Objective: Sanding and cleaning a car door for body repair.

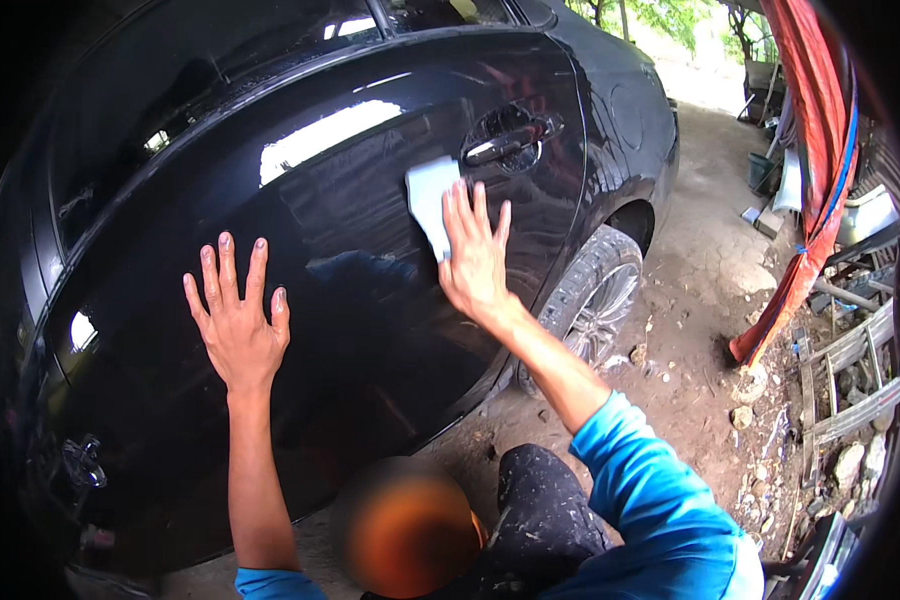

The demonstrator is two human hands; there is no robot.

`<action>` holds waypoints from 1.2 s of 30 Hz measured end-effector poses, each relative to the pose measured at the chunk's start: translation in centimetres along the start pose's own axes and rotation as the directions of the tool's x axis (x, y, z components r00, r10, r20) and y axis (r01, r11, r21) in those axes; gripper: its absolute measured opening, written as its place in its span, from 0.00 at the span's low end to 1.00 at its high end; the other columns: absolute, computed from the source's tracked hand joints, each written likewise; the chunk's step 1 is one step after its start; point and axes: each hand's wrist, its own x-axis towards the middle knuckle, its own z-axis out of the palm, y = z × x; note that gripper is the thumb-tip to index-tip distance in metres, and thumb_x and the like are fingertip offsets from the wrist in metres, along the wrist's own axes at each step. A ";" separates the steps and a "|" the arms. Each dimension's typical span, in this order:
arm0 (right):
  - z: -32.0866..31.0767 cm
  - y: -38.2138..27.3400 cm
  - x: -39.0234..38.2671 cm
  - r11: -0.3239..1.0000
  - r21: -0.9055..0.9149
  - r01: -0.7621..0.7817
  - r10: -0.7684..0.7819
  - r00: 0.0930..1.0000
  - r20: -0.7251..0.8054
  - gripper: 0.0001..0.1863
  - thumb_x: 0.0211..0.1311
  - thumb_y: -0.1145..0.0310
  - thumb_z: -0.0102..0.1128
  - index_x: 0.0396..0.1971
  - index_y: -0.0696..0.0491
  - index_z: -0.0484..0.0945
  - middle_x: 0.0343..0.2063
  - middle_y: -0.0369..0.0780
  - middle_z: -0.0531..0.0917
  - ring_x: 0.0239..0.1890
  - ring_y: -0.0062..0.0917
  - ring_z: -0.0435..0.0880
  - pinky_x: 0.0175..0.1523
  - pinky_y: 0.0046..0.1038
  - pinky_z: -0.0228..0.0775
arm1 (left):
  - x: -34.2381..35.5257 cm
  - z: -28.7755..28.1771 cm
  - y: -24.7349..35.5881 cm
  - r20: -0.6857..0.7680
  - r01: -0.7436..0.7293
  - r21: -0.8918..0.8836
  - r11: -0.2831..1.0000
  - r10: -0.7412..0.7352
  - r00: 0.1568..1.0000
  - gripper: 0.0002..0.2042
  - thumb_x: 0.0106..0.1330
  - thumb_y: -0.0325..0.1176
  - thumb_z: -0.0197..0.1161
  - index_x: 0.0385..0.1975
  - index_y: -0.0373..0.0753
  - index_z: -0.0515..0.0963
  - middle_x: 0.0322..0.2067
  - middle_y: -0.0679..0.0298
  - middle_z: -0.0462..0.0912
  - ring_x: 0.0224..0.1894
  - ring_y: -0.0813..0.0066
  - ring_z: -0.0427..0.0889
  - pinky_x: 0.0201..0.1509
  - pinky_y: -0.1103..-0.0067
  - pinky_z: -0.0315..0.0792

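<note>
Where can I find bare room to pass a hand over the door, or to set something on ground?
On the black door, between the left hand and the pale sheet under the right hand. On the ground, between the wheel and orange tarp, despite scattered stones. It is crowded around the ladder-like frame, with rocks.

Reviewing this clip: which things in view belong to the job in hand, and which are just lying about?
In the job:
- dark car door
- pale cloth, against the door under the right hand

Just about:
- hanging orange tarp
- ladder-like frame
- loose stone on the ground
</note>
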 end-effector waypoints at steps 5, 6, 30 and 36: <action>-0.5 0.9 8.2 0.988 -0.137 -0.064 0.033 0.975 -0.219 0.43 0.54 0.65 0.62 0.69 0.65 0.56 0.70 0.54 0.59 0.75 0.51 0.51 0.72 0.63 0.38 | 0.1 0.2 0.1 -0.009 -0.005 -0.016 1.000 0.005 1.000 0.28 0.67 0.40 0.57 0.70 0.55 0.65 0.74 0.62 0.56 0.76 0.61 0.52 0.78 0.58 0.44; 0.0 0.5 8.9 0.987 -0.121 -0.101 0.069 0.967 -0.247 0.43 0.55 0.64 0.61 0.68 0.66 0.56 0.70 0.55 0.59 0.75 0.50 0.50 0.73 0.62 0.38 | 0.3 0.2 0.2 -0.008 -0.001 -0.017 1.000 0.001 1.000 0.28 0.67 0.40 0.58 0.70 0.55 0.66 0.74 0.62 0.56 0.76 0.61 0.52 0.78 0.58 0.44; -0.8 9.0 19.4 0.864 0.048 -0.502 0.480 0.789 -0.383 0.39 0.66 0.50 0.51 0.56 0.77 0.64 0.60 0.69 0.67 0.64 0.57 0.66 0.71 0.55 0.50 | 0.9 0.3 1.0 -0.042 -0.003 -0.024 1.000 0.002 0.999 0.29 0.66 0.38 0.59 0.69 0.53 0.66 0.73 0.61 0.57 0.76 0.60 0.52 0.78 0.57 0.45; 1.8 3.7 15.9 0.956 -0.071 -0.286 0.246 0.907 -0.341 0.44 0.66 0.48 0.52 0.60 0.78 0.58 0.63 0.71 0.61 0.68 0.61 0.60 0.71 0.54 0.50 | 0.1 -0.1 -0.5 -0.027 -0.026 -0.001 1.000 0.026 0.999 0.29 0.65 0.37 0.59 0.69 0.51 0.67 0.73 0.61 0.57 0.76 0.59 0.52 0.78 0.57 0.45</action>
